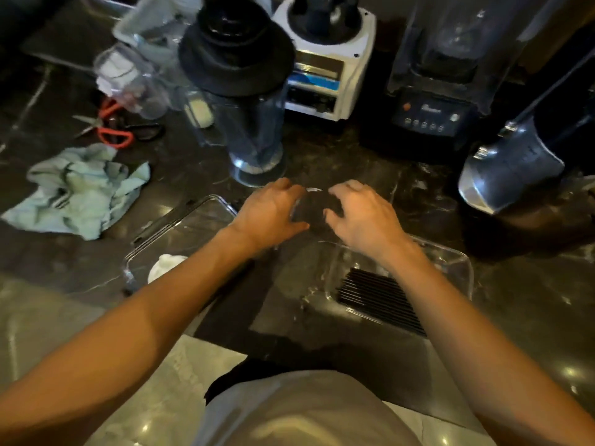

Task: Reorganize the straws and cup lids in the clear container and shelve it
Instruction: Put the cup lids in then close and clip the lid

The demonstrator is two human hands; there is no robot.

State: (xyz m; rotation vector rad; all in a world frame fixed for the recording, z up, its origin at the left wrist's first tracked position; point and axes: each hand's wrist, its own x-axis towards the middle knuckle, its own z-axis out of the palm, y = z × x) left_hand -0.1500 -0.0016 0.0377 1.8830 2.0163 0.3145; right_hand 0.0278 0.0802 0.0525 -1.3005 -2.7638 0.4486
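Both hands reach over the dark marble counter. My left hand (272,212) and my right hand (360,214) curl around a stack of clear cup lids (314,202) from either side; only its glinting rim shows between the fingers. Below my right forearm stands the clear container (463,265), holding a row of black straws (380,297) lying side by side. To the left lies a second clear tray or lid (193,220), with something white (165,265) at its near end, partly hidden by my left forearm.
Behind the hands stand a blender jar with a black lid (244,101), a white blender base (325,66), a dark blender in a clear enclosure (441,75) and a steel jug (512,169). At left lie a pale green cloth (80,188), orange-handled scissors (109,127) and clear cups (135,82).
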